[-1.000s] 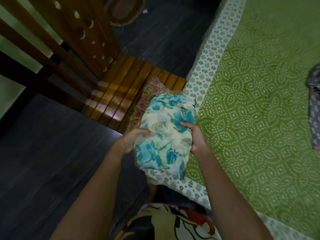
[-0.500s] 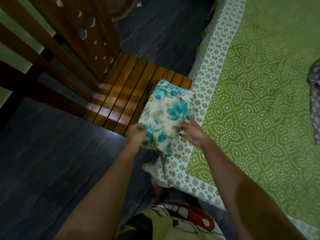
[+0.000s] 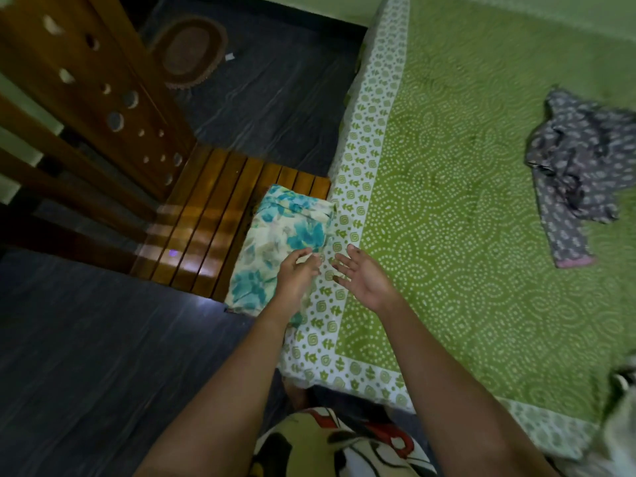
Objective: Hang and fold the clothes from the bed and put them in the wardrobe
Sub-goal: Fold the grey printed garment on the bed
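Well, my left hand (image 3: 296, 273) and right hand (image 3: 364, 284) hold nothing, and the folded flowery cloth (image 3: 275, 235) lies on the wooden seat (image 3: 213, 215) by the bed (image 3: 447, 235), so near the edge that a bump could tip it off.

Dark floor (image 3: 86, 356), slatted wooden seat (image 3: 206, 218), perhaps an oval mat (image 3: 189, 51).

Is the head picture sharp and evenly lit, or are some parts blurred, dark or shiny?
Head view: dim overall; glare streaks on the wooden bench; the grey garment at the right looks smeared; the wide lens curves the bedsheet border.
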A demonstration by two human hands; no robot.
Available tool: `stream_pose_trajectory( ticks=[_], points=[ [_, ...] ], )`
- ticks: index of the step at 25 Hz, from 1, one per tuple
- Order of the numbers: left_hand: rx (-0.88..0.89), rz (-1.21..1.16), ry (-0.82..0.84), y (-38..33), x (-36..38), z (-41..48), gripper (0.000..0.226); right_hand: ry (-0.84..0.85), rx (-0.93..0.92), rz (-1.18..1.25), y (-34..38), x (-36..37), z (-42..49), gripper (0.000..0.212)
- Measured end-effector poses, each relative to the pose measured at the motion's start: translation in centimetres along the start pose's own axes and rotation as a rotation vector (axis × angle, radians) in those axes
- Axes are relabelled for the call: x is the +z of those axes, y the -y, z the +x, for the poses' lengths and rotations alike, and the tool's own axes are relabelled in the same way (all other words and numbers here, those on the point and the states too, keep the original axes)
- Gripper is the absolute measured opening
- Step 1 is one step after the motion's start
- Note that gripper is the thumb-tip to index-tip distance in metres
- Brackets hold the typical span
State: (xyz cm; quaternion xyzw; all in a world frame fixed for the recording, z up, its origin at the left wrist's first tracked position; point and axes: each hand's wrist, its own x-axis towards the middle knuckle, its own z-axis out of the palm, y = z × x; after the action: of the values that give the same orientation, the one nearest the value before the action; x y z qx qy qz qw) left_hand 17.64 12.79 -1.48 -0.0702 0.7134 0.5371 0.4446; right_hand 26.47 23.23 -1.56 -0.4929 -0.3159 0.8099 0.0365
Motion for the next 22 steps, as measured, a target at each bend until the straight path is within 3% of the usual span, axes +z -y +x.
stream_pose_trajectory(
  ticks=[8,16,22],
  points=[
    [-0.005,0.103,0.222,-2.6,16.4,-3.4,0.03,-0.099,-0.12,0.19,6.4,-14.3,-3.2,0.044],
    [-0.02,0.141,0.427,-0.8,40.6,-5.9,0.033,-0.235,-0.214,0.311,16.0,-35.7,-6.5,0.043],
    [-0.071,0.189,0.467,0.2,52.6,-5.6,0.043,-0.3,-0.201,0.331,21.1,-47.1,-5.4,0.04]
  ],
)
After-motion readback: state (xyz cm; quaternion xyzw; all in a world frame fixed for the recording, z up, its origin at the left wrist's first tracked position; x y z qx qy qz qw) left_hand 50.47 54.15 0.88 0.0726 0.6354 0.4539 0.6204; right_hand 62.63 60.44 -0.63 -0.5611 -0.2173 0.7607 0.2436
